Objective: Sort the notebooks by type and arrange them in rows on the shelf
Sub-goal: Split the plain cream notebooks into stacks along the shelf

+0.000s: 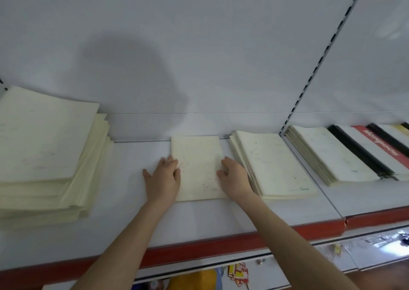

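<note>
Pressing both side edges of a cream notebook (197, 168) with left hand (162, 177) and right hand (235, 178), fingers spread flat, on the white shelf (132, 203) (tall stack (44, 146) at left).

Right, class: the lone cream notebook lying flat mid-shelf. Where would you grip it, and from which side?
Probably its near short edge, from the front. The notebook lies flat and thin on the shelf, far edge by the back panel, a stack close on its right; the near edge is free and faces you.
</note>
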`<state>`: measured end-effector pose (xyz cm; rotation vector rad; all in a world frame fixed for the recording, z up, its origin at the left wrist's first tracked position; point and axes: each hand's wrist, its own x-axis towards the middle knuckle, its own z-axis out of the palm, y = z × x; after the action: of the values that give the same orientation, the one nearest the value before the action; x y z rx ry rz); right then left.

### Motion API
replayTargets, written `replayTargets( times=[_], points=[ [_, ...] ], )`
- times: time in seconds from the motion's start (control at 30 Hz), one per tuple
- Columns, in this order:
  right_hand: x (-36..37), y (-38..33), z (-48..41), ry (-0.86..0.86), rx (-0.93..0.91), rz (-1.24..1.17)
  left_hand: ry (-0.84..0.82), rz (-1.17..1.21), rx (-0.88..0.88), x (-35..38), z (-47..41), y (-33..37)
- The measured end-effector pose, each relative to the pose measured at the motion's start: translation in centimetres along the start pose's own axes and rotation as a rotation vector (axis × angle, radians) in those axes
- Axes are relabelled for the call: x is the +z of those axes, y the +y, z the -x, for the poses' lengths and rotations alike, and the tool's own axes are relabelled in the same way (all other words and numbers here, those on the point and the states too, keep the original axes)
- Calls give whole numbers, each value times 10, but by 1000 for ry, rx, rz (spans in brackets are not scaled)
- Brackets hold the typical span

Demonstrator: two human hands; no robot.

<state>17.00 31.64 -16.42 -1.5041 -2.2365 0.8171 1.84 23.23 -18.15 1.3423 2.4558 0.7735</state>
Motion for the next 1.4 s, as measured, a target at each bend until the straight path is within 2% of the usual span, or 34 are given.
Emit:
replayTargets(
  times=[0.17,0.33,0.53,0.67,0.8,0.9,1.0,1.13,1.23,1.33,1.4],
  points=[
    [3,0,-5,2,-71,139,-37,-129,14,1,0,0],
    [-20,-10,-10,-167,-168,309,-32,-222,145,-11,17,3],
    [-47,-57,-21,-56,-447,386,136,-361,359,-44,69,2],
    [-40,-115,-14,-46,-568,288,315,-405,418,-87,95,1],
    [-17,-185,12,-19,-717,113,472,-445,384,-142,119,-21],
    [6,-229,38,-57,-801,25,507,-475,350,-176,138,-48],
    [33,-260,59,-134,-830,34,514,-501,352,-202,157,-79],
    [75,-282,86,-287,-772,182,510,-508,381,-230,180,-121],
    [97,-279,98,-137,-854,372,514,-483,410,-241,193,-149],
    [96,-276,117,-23,-865,306,451,-375,385,-243,201,-170],
    [91,-277,130,-14,-814,264,407,-160,351,-241,205,-176]
  ],
)
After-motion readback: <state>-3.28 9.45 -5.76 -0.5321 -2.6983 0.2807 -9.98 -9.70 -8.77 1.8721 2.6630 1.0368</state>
